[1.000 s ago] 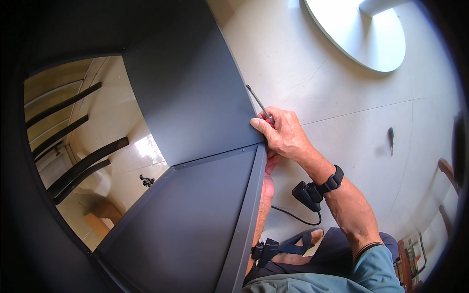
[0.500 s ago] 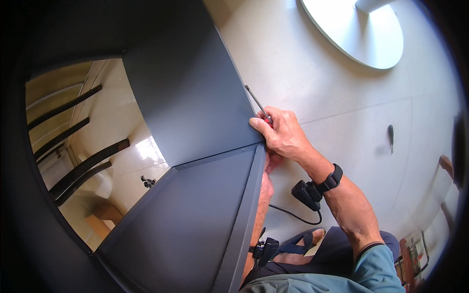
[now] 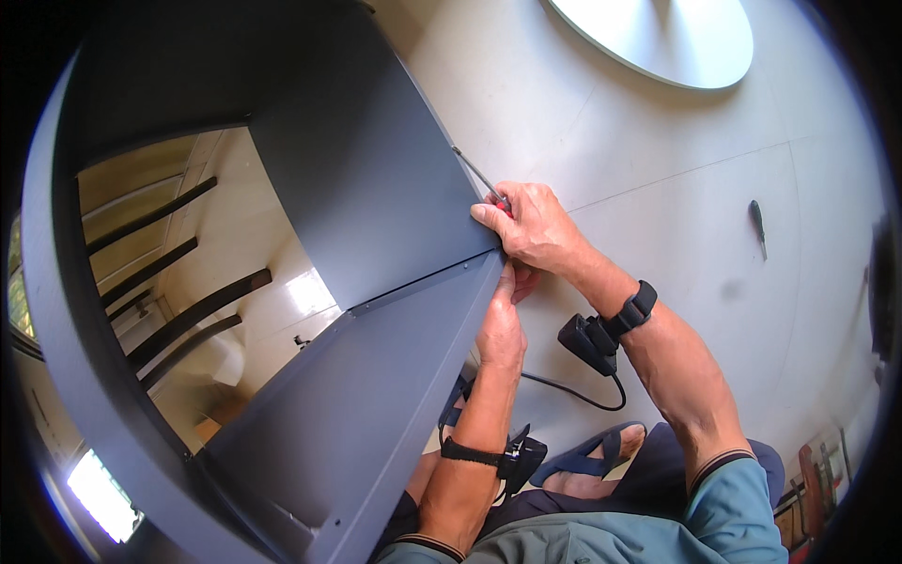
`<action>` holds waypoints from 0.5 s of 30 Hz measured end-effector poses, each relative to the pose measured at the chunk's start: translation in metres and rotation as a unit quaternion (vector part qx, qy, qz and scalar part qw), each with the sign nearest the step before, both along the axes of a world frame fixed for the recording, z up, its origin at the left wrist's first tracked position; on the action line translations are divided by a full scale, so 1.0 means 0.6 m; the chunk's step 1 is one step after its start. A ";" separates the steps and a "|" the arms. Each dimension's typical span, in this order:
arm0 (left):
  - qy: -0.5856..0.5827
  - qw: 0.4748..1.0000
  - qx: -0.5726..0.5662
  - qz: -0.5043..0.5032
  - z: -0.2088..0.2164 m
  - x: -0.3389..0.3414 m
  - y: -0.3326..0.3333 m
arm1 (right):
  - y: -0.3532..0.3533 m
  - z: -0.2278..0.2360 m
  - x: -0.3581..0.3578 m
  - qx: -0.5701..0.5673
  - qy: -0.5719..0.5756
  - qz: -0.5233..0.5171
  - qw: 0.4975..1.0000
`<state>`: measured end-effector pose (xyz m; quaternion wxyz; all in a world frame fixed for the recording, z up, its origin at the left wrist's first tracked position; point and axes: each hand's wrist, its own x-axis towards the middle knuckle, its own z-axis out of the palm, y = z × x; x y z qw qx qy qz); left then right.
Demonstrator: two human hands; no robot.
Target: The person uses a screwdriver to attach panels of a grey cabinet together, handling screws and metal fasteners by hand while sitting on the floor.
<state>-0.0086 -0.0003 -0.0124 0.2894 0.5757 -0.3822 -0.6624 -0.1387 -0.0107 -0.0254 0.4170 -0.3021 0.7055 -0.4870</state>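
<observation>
A dark grey metal cabinet frame (image 3: 376, 188) fills the left and middle, its panels meeting at a corner near my hands. My right hand (image 3: 534, 226) is closed round a screwdriver (image 3: 484, 174); a bit of red handle shows, and the shaft points up and left along the panel's edge. The right thumb rests against the panel by the corner. Just below, my left hand (image 3: 503, 329) has its fingers pinched together at the same corner, beside the lower panel (image 3: 376, 404). What those fingertips hold is hidden by the right hand and the metal edge.
A second, dark-handled screwdriver (image 3: 757, 226) lies on the pale floor to the right. A round white base (image 3: 676, 47) stands at the far right. Through the cabinet's opening, curved dark bars (image 3: 202, 315) show. A cable (image 3: 573, 399) hangs from the right wrist's black device (image 3: 592, 343).
The cabinet has shifted in view, and its lower panel is turned differently. My left hand and forearm, mostly hidden before, now show. The right hand keeps its hold on the screwdriver by the corner.
</observation>
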 end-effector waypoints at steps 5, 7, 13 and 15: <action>0.130 0.985 0.111 -0.014 -0.009 0.019 -0.007 | 0.004 0.000 -0.005 0.007 -0.038 0.000 0.999; 0.145 0.982 0.116 -0.015 -0.016 0.023 -0.008 | 0.005 0.004 -0.003 0.010 -0.057 -0.005 0.998; 0.097 0.993 0.068 -0.005 -0.032 0.017 0.003 | 0.010 0.005 -0.005 0.027 -0.045 -0.002 0.999; 0.085 0.995 0.048 0.006 -0.033 0.016 0.005 | 0.008 0.003 -0.001 -0.007 -0.025 -0.018 1.000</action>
